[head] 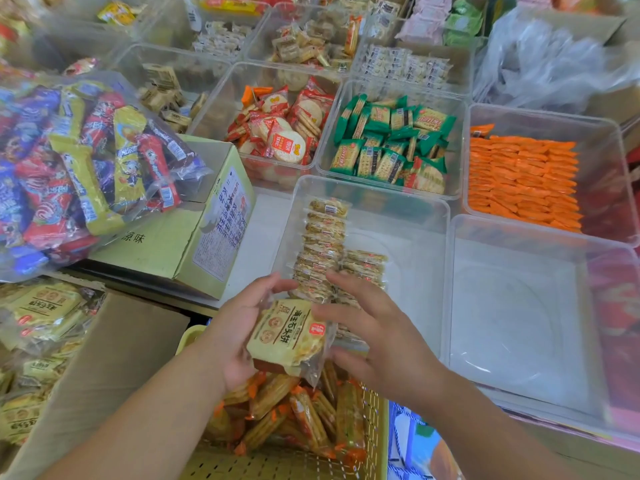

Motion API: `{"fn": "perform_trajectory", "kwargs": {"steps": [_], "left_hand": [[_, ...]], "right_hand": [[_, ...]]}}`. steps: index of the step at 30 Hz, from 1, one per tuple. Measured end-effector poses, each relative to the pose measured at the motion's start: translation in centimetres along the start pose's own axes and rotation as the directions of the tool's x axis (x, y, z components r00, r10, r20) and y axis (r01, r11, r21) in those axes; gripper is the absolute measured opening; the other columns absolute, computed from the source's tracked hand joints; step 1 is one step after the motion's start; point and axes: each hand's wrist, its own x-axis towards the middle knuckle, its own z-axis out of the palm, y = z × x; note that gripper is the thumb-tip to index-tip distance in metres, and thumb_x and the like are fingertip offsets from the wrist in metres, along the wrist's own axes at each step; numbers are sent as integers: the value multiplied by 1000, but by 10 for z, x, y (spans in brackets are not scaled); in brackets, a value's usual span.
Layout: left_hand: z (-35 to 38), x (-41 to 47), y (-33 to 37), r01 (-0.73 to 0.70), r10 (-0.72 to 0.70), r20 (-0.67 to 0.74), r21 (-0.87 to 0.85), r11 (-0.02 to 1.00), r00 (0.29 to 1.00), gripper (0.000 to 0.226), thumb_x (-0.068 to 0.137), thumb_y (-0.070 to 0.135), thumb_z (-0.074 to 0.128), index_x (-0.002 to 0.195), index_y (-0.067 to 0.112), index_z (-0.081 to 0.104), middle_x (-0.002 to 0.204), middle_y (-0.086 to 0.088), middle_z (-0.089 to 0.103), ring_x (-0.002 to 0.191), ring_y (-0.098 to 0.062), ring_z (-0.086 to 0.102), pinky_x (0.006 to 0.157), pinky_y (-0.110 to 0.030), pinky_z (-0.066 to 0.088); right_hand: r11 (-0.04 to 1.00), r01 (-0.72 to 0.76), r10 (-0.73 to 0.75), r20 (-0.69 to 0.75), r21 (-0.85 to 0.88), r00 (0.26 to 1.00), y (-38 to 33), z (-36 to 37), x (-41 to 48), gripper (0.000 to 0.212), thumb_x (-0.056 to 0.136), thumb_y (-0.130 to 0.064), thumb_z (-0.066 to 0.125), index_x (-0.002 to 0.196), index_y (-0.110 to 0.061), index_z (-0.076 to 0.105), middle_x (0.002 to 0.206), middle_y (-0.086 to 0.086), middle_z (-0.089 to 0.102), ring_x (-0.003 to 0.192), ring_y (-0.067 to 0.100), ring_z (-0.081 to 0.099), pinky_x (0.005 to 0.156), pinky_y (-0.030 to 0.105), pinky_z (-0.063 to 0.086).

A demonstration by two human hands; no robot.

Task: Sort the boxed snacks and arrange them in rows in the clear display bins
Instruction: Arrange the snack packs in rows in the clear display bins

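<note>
My left hand (239,334) holds a yellow cracker packet (289,336) from below, its printed face up, at the near edge of a clear display bin (408,216). My right hand (377,327) hovers beside the packet with fingers spread, fingertips touching the packet's right side and the packets behind it. Inside the bin, one long row of the same packets (323,244) stands on edge, and a short second row (365,266) stands to its right. The right half of the bin floor is bare.
An empty clear bin (519,306) sits to the right. Behind are bins of red, green (391,143) and orange (523,181) snacks. A yellow-green carton (207,233) carries a bag of mixed candy bars on the left. A yellow basket (294,424) of orange packets sits below my hands.
</note>
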Motion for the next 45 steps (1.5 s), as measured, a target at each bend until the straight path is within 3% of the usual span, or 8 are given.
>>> {"fn": "perform_trajectory", "kwargs": {"steps": [6, 8, 12, 16, 22, 29, 38, 45], "left_hand": [[15, 11, 6, -4, 4, 42, 3, 1000, 999, 50, 75, 50, 68, 112, 16, 71, 103, -17, 75, 80, -32, 72, 76, -44, 53], [14, 17, 10, -138, 141, -56, 52, 989, 988, 42, 89, 50, 61, 114, 17, 68, 109, -13, 76, 82, -28, 73, 76, -45, 54], [-5, 30, 9, -237, 478, -272, 606, 759, 835, 18, 100, 42, 61, 117, 35, 61, 121, 4, 67, 102, -16, 65, 78, -33, 50], [-24, 48, -1, -107, 421, -99, 892, 439, 902, 81, 91, 52, 70, 158, 32, 30, 146, 5, 50, 112, -23, 64, 89, -41, 52], [-27, 60, -10, -28, 280, -19, 986, 162, 960, 120, 82, 74, 66, 163, 32, -12, 168, 2, 28, 141, -26, 48, 108, -46, 47], [-32, 62, -11, -37, 296, -42, 966, 258, 954, 118, 78, 77, 67, 164, 37, -3, 157, 14, 42, 134, -19, 54, 104, -45, 50], [-32, 62, -9, -36, 249, -31, 964, 262, 968, 131, 66, 88, 67, 162, 39, -8, 160, 15, 37, 139, -18, 50, 107, -45, 50], [-29, 60, -6, -30, 213, -15, 978, 208, 977, 131, 75, 74, 73, 160, 38, -19, 169, 8, 23, 147, -21, 42, 111, -45, 46]], "right_hand": [[979, 188, -191, -42, -75, 981, 7, -6, 11, 37, 94, -31, 67, 130, -19, 66, 143, 1, 58, 136, 21, 51, 111, 34, 42], [998, 52, -56, -118, -40, 991, 15, -11, 16, 34, 94, -31, 64, 127, -20, 64, 124, 0, 69, 113, 13, 62, 100, 20, 45], [946, -311, 270, -319, -87, 908, 55, -30, 30, 23, 94, -18, 70, 116, -13, 70, 103, 3, 72, 88, 17, 64, 78, 33, 54], [869, -469, 374, -407, -161, 833, 105, -44, 50, 22, 95, -17, 68, 115, -12, 71, 102, 8, 72, 90, 28, 65, 75, 33, 50], [726, -610, 623, -71, -319, 779, 158, -23, 77, 27, 96, -15, 61, 121, -17, 72, 112, 13, 66, 104, 33, 61, 90, 36, 50], [691, -708, 721, 205, -146, 662, 173, 7, 91, 36, 104, -28, 51, 140, -24, 54, 136, 13, 58, 92, 24, 56, 76, 28, 42], [664, -731, 743, 244, -155, 623, 167, 28, 99, 39, 110, -30, 32, 146, -17, 38, 135, 18, 42, 85, 31, 60, 69, 34, 46], [627, -751, 776, 253, -208, 578, 159, 28, 100, 45, 109, -35, 29, 153, -23, 31, 150, 16, 35, 113, 37, 57, 96, 46, 48]]}}
